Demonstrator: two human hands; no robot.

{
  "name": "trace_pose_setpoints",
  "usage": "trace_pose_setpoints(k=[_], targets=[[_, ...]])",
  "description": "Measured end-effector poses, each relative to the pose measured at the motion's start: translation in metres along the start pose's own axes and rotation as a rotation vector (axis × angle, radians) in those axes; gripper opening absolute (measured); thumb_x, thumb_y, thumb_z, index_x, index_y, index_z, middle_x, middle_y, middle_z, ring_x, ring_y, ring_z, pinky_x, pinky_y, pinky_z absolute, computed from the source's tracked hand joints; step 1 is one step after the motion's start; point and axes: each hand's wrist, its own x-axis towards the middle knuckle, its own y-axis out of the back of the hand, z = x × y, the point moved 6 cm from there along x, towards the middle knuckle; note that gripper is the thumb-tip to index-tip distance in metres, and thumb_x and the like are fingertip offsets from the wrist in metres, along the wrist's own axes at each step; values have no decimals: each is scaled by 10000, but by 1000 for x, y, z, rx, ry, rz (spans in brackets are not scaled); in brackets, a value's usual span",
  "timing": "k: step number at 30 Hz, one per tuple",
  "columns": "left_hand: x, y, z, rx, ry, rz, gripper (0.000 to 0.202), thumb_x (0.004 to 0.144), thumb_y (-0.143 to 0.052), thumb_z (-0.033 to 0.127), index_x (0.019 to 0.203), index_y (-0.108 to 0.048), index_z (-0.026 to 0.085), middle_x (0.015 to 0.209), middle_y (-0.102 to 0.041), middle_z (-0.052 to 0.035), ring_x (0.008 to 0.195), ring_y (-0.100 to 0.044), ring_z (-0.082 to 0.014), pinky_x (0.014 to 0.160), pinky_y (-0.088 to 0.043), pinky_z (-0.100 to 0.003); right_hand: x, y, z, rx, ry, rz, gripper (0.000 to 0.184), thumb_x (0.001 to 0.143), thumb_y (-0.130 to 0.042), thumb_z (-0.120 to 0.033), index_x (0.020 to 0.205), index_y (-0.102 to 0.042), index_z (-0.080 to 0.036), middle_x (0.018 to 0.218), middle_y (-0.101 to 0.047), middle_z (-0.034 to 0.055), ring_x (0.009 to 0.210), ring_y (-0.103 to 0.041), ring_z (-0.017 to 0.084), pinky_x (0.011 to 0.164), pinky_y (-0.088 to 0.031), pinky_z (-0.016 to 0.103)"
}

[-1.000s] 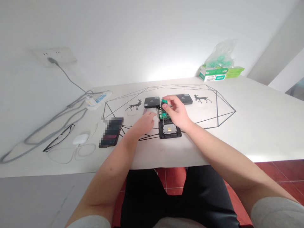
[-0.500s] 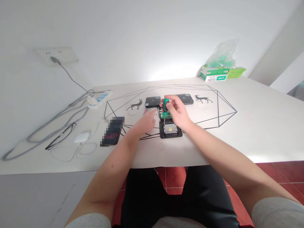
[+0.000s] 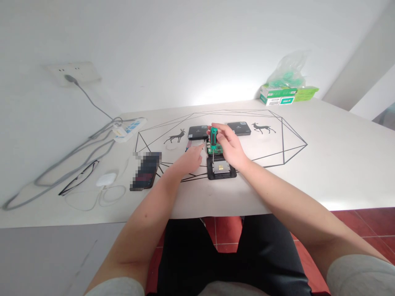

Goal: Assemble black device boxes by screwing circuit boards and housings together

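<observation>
My right hand (image 3: 231,144) is closed round the green-and-black handle of a screwdriver (image 3: 213,139), which stands nearly upright. Its thin shaft points down at the near side of a green circuit board (image 3: 211,151), partly hidden behind the hand. Just this side of the board lies an open black casing part (image 3: 231,174) with a silvery metal plate (image 3: 221,166) in it. To the left, my left hand (image 3: 194,159) has its index finger stretched towards the board's left edge, with the other fingers bent; nothing shows in it. Whether that fingertip touches the board I cannot tell.
Two black boxes, one left (image 3: 198,132) and one right (image 3: 240,128), lie behind my hands. A phone (image 3: 146,172), glasses (image 3: 78,178), a white charger (image 3: 105,179) and a power strip (image 3: 130,129) are on the left. Small cartons (image 3: 278,95) stand at the back right.
The screwdriver has turned slightly in my right hand and now stands a little straighter. My left hand has stayed almost where it was.
</observation>
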Motion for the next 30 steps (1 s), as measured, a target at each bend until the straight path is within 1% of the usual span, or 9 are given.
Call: trace_pose_setpoints(k=[3, 6, 8, 13, 16, 19, 23, 27, 30], targets=[[0, -1, -1, 11, 12, -16, 645, 1021, -440, 206, 1653, -390, 88, 1585, -551, -212, 1486, -512, -372, 1255, -409, -549, 1, 1, 3, -15, 5, 21, 365, 1021, -597, -567, 1282, -610, -312, 1115, -690, 65, 1033, -693, 249, 946, -614, 476], [-1, 0, 1, 12, 23, -25, 657, 1019, -443, 207, 1662, -382, 86, 1573, -562, -218, 1468, -527, -380, 1238, -429, -558, 1, 5, 6, -130, 41, 89, 324, 958, -711, -478, 1220, -634, -304, 1066, -642, 61, 970, -653, 237, 846, -611, 434], [-2, 1, 3, 8, 21, -30, 668, 1016, -445, 203, 1670, -375, 90, 1555, -576, -218, 1458, -534, -383, 1230, -437, -563, 1, 8, 6, -191, 63, 118, 311, 931, -745, -425, 1198, -644, -302, 1032, -608, 51, 924, -627, 225, 846, -602, 435], [-3, 3, 5, 9, 26, -40, 650, 1025, -424, 200, 1665, -384, 90, 1580, -553, -216, 1486, -503, -382, 1248, -410, -575, 2, 7, 0, -131, 37, 60, 287, 998, -629, -480, 1223, -646, -301, 1205, -643, 75, 1081, -652, 248, 910, -600, 443], [-3, 4, 5, 8, 26, -35, 636, 1023, -422, 198, 1651, -404, 96, 1579, -551, -216, 1487, -499, -381, 1252, -404, -585, 2, 1, 0, -21, -14, -6, 313, 1037, -555, -526, 1243, -630, -302, 1152, -687, 64, 1040, -687, 239, 914, -612, 447], [-3, 5, 8, 12, -8, -13, 650, 1007, -433, 187, 1650, -402, 96, 1603, -524, -219, 1510, -473, -381, 1273, -371, -593, 1, 2, 2, -71, -4, 45, 314, 970, -689, -507, 1205, -643, -304, 1090, -669, 60, 971, -670, 233, 854, -616, 434], [-3, 6, 9, 8, -32, -14, 681, 1003, -430, 180, 1675, -359, 99, 1629, -514, -205, 1533, -451, -371, 1285, -346, -593, 0, 9, 1, -209, 71, 146, 327, 887, -802, -449, 1148, -666, -306, 1085, -628, 50, 949, -630, 226, 903, -599, 452], [-2, 3, 6, 0, -13, -37, 669, 998, -441, 194, 1658, -393, 96, 1585, -563, -209, 1486, -502, -376, 1244, -405, -587, 0, 9, -7, -188, 75, 103, 286, 996, -644, -491, 1210, -684, -304, 1254, -672, 81, 1175, -644, 264, 1029, -570, 481], [-2, 4, 5, -9, -7, -28, 673, 990, -462, 198, 1655, -405, 110, 1608, -542, -204, 1505, -480, -381, 1246, -404, -588, -1, 4, -7, -60, 22, 37, 305, 1065, -513, -493, 1253, -658, -301, 1195, -719, 72, 1149, -688, 251, 1088, -553, 502]])
